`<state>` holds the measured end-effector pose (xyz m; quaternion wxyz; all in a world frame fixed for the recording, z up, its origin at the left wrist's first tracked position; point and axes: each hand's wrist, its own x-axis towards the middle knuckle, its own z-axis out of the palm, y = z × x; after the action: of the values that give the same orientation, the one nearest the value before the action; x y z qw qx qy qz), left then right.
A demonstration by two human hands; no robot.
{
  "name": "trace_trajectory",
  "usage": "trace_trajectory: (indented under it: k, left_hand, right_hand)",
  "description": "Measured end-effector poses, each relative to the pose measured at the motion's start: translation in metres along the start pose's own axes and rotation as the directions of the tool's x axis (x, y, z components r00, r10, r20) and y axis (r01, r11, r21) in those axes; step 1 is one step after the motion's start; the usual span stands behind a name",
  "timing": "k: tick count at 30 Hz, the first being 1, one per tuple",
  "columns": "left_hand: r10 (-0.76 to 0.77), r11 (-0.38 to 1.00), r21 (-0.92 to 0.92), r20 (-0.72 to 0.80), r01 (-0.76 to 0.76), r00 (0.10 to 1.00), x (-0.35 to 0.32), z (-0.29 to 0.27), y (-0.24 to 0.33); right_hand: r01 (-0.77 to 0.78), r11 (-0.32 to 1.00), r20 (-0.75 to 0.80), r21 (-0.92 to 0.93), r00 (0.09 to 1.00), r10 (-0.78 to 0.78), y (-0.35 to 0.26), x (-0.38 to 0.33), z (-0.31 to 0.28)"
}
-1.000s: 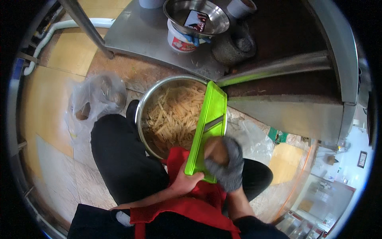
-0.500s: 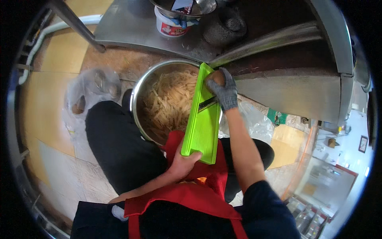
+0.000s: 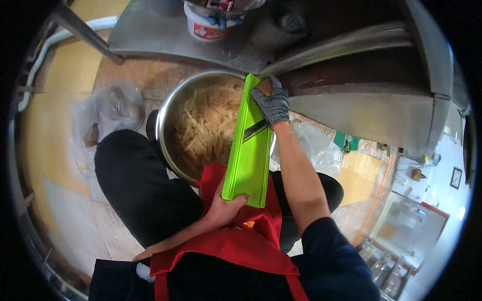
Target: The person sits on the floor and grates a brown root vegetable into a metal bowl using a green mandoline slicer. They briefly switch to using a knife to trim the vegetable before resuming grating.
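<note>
A bright green mandoline slicer slants over a large metal pot, its upper end by the far right of the rim. My bare left hand is closed round the slicer's near end, thumb on top. Near the far end, my right hand, in a grey knit glove, clasps a brown root vegetable against the board, beyond the dark blade. My fingers cover much of the vegetable, so its exact kind is unclear. Pale shredded strips are heaped in the pot.
Clear plastic bags lie on the floor left and right of the pot; the left one holds brown pieces. Ahead is a metal shelf bearing a white tub and a dark stone-like vessel. My knees flank the pot.
The whole view has shifted slightly, so most things appear a little further left and up. My gloved hand stays on the vegetable at the slicer's far end, with little movement along the board.
</note>
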<state>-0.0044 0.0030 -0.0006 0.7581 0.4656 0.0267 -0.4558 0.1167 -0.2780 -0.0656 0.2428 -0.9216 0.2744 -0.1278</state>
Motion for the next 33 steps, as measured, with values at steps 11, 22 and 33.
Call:
trace_trajectory:
  k: [11, 22, 33]
  left_hand:
    - [0.022, 0.998, -0.062, -0.047, -0.025, 0.999, -0.007, -0.005, -0.002]
    - [-0.014, 0.996, -0.091, -0.009, 0.013, 1.0, 0.004, 0.003, -0.002]
    - [0.101, 0.995, 0.006, -0.064, -0.101, 0.993, -0.006, -0.008, -0.002]
  right_hand:
    - [0.222, 0.959, 0.182, 0.179, 0.95, -0.254, -0.101, -0.157, -0.112]
    - [-0.016, 1.0, 0.118, 0.017, 0.993, 0.014, 0.012, 0.017, 0.005]
    - [0.234, 0.966, 0.268, 0.111, 0.929, -0.256, -0.116, -0.173, -0.121]
